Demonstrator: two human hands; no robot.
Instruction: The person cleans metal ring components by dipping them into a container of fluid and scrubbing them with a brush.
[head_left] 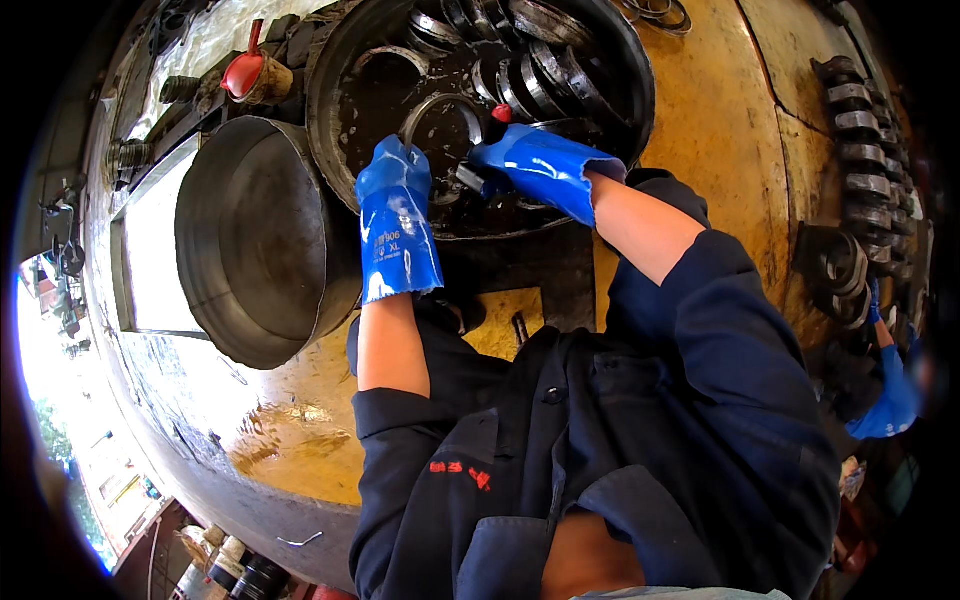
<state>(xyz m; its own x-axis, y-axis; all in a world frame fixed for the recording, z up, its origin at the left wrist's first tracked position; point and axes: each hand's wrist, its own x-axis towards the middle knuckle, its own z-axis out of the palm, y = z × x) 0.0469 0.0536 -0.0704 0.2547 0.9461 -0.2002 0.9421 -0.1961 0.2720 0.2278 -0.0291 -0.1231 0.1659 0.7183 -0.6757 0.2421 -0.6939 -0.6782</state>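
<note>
Both my hands wear long blue rubber gloves and reach over a wide round metal tub [643, 100] of dark, oily liquid. My left hand [393, 172] is closed on the near left edge of a metal ring [470, 112], which stands tilted above the liquid. Just right of it, my right hand [535, 165] is closed around a small tool. A red end [502, 113] shows above the fingers, and a dark flat-edged end [472, 180] below; its exact kind is hidden by the glove. Several dark rings [545, 85] lean together at the tub's far right.
An open metal drum [255, 240] stands left of the tub. Beyond it, a red scoop [243, 72] rests on a small container. Stacked metal rings [858, 150] line the right side of the yellow, oil-stained floor [710, 110]. Another person's blue glove [888, 400] shows at far right.
</note>
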